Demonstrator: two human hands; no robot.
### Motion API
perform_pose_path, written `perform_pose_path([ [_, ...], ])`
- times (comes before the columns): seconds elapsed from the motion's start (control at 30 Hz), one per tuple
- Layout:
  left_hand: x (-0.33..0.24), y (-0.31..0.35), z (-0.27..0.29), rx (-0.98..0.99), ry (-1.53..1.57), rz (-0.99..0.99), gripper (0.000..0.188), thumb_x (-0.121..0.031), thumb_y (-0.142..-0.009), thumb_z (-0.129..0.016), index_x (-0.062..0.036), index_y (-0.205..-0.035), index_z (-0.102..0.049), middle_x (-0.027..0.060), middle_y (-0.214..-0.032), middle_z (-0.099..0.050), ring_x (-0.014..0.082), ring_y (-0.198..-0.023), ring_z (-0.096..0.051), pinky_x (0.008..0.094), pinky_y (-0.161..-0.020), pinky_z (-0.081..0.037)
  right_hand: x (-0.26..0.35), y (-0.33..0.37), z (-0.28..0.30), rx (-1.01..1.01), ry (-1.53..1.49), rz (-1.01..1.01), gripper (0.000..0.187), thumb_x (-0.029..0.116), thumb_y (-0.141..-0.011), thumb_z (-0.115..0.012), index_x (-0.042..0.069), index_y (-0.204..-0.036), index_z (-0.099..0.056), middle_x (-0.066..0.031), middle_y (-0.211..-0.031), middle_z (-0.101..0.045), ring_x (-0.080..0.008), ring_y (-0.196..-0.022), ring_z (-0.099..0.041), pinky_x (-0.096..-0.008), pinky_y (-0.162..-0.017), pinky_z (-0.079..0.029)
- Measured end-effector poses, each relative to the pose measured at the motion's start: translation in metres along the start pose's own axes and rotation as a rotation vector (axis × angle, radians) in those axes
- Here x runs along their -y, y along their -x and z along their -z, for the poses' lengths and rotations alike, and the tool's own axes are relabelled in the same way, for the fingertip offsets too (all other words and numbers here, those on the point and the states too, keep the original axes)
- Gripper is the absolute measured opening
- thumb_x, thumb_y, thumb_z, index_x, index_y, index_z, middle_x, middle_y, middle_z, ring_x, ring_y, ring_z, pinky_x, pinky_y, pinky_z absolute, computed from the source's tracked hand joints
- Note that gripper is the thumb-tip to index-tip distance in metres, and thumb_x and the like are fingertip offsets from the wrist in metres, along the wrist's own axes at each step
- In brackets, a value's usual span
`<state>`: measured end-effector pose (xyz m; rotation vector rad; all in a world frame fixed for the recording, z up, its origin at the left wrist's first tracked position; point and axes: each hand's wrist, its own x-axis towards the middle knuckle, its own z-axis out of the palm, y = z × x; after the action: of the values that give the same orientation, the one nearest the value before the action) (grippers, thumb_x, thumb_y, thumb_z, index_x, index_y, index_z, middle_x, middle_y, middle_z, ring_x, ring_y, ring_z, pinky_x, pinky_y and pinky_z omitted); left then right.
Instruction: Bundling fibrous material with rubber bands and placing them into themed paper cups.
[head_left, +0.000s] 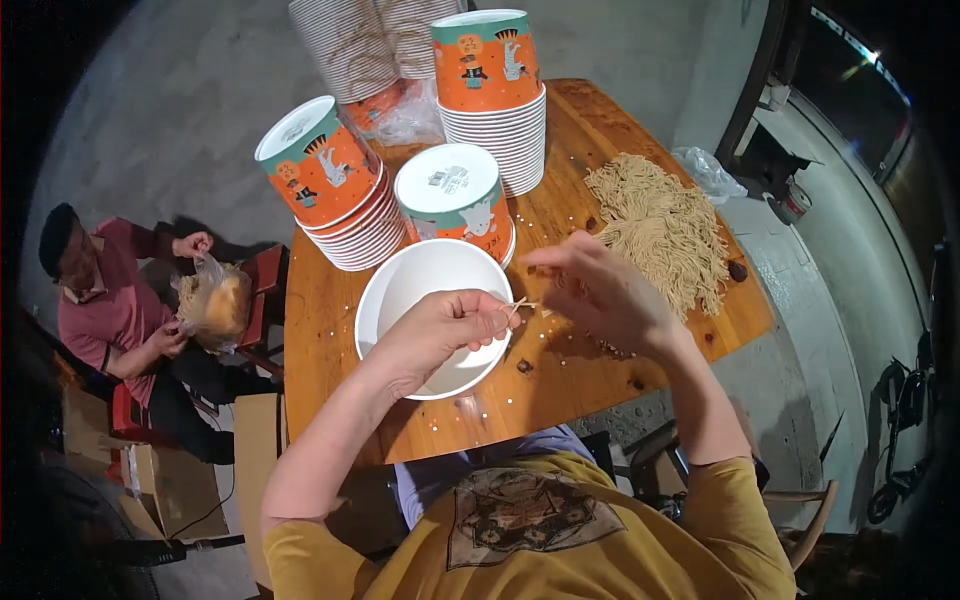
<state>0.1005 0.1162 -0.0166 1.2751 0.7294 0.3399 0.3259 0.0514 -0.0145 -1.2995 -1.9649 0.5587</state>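
Above the near right rim of a white paper bucket (404, 262), my left hand (445, 325) is closed in a pinch. Between its thumb and fingers is a short piece of tan string (522, 304), its ends poking out to the right. My right hand (610, 290) hangs over the table just right of it, fingers stretched and somewhat blurred, holding nothing I can see. Past the right hand lies a big heap of tan strings (660, 225), tangled together. The bucket stands upright with its mouth facing up; my left hand and forearm cover part of it.
Upside-down stacks of orange-and-green paper buckets (330, 165) stand behind on the wooden table (560, 385), with small white beads scattered about. Clear plastic bags (410, 115) lie at the back. A seated person (120, 300) at left handles a bag. Cardboard boxes (185, 480) sit at lower left.
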Motion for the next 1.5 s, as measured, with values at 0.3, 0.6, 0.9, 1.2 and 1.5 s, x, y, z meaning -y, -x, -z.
perform_pose_path([
  [0.3,-0.005,-0.001,0.002,0.006,-0.022,0.014,0.016,-0.011,-0.09,-0.06,0.0007,-0.102,-0.062,-0.0018,-0.084,-0.059,0.0036,-0.074,-0.05,0.0167,-0.067,-0.043,-0.003,-0.002,-0.022,-0.212,0.211,0.343,0.021,0.016,-0.077,-0.072,0.011,-0.093,-0.059,-0.0031,-0.09,-0.054,-0.0234,-0.077,-0.062,-0.0337,-0.062,-0.053],
  [0.6,-0.002,-0.007,-0.003,0.007,0.083,0.052,0.018,-0.014,-0.09,-0.06,-0.0006,-0.102,-0.061,-0.0025,-0.083,-0.058,0.0033,-0.072,-0.049,0.0164,-0.064,-0.041,0.008,0.009,-0.04,-0.343,0.166,0.238,0.015,0.01,-0.075,-0.07,0.008,-0.084,-0.059,-0.0044,-0.088,-0.053,-0.021,-0.071,-0.061,-0.0327,-0.056,-0.051],
  [0.9,-0.001,-0.013,-0.005,0.059,0.054,0.018,0.014,-0.01,-0.089,-0.061,-0.0016,-0.1,-0.06,-0.0015,-0.086,-0.057,0.005,-0.075,-0.05,0.019,-0.069,-0.042,0.003,0.021,-0.04,-0.364,0.099,0.154,0.015,0.006,-0.077,-0.067,0.006,-0.087,-0.057,-0.0064,-0.093,-0.052,-0.0192,-0.073,-0.061,-0.0307,-0.056,-0.051],
  [1.2,0.003,-0.011,-0.012,0.028,-0.186,-0.135,0.016,-0.011,-0.089,-0.061,-0.0019,-0.102,-0.058,-0.0007,-0.09,-0.058,0.0049,-0.084,-0.051,0.0211,-0.075,-0.043,-0.005,0.022,-0.046,-0.386,-0.028,0.044,0.013,0.004,-0.083,-0.062,0.005,-0.09,-0.052,-0.0088,-0.097,-0.051,-0.0237,-0.079,-0.059,-0.033,-0.059,-0.052],
  [1.5,0.0,-0.011,-0.011,-0.052,0.046,0.053,0.016,-0.008,-0.087,-0.06,-0.0019,-0.101,-0.058,0.0002,-0.086,-0.058,0.0059,-0.073,-0.051,0.0187,-0.066,-0.042,0.004,0.026,-0.061,-0.427,0.12,0.211,0.019,0.006,-0.073,-0.072,0.007,-0.089,-0.061,-0.0071,-0.093,-0.052,-0.0207,-0.081,-0.059,-0.0309,-0.058,-0.05],
])
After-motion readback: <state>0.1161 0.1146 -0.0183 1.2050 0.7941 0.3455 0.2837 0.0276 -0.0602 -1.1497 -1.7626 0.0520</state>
